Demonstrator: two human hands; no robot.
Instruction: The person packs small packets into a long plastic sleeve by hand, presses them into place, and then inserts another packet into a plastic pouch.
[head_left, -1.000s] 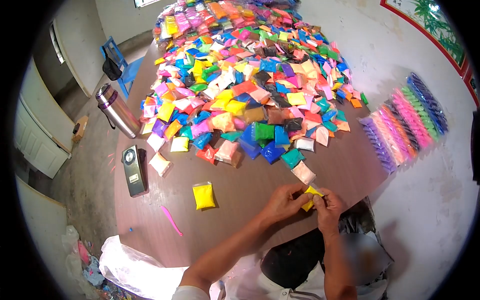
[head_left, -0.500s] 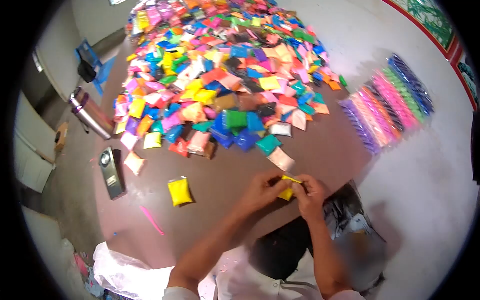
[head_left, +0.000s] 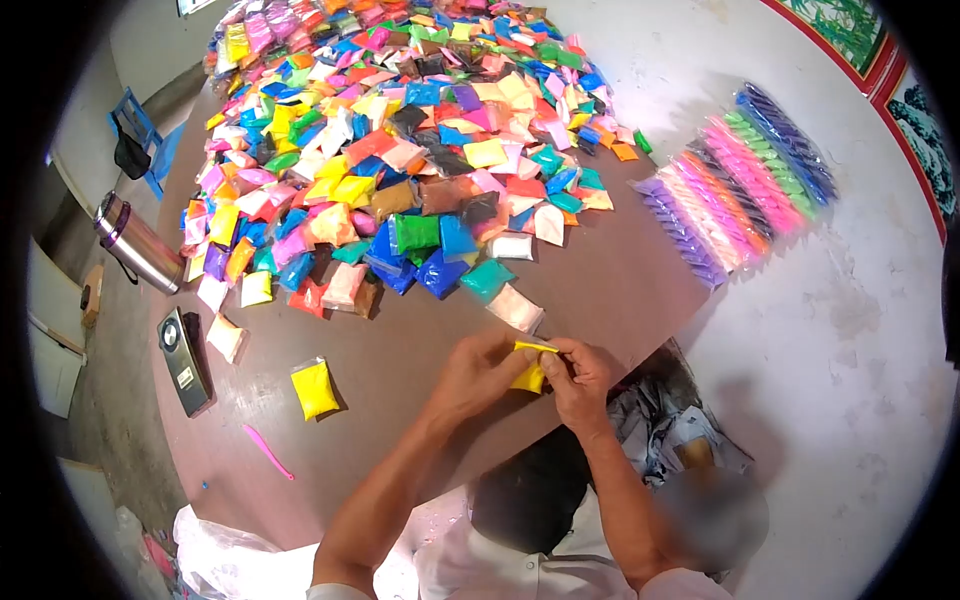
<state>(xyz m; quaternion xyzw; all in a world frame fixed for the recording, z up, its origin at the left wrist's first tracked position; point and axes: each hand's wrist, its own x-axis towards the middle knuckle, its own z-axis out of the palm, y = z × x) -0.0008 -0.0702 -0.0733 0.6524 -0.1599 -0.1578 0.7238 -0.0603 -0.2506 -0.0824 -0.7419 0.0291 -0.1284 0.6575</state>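
Near the table's right front edge, a small yellow packet [head_left: 529, 376] is pinched between my two hands. The fingers of my left hand [head_left: 478, 372] are closed on its left side. My right hand [head_left: 580, 382] grips the packet's upper right, thumb and fingertips at its folded top edge. Parts of the packet are covered by my fingers. Just beyond my hands lies a pale peach packet [head_left: 515, 308], with a teal packet [head_left: 487, 281] beside it. A second yellow packet [head_left: 315, 390] with a clear top strip lies flat to the left.
A large heap of coloured packets [head_left: 400, 165] covers the far table [head_left: 420, 330]. Bundled twisted packs [head_left: 740, 190] lie at the right. On the left are a steel thermos [head_left: 140, 242], a dark phone-like device [head_left: 184, 365] and a thin pink tool [head_left: 268, 452].
The whole view has shifted, so the table and heap appear further left. Both hands still hold the yellow packet, whose folded top edge now shows more clearly between the fingers.
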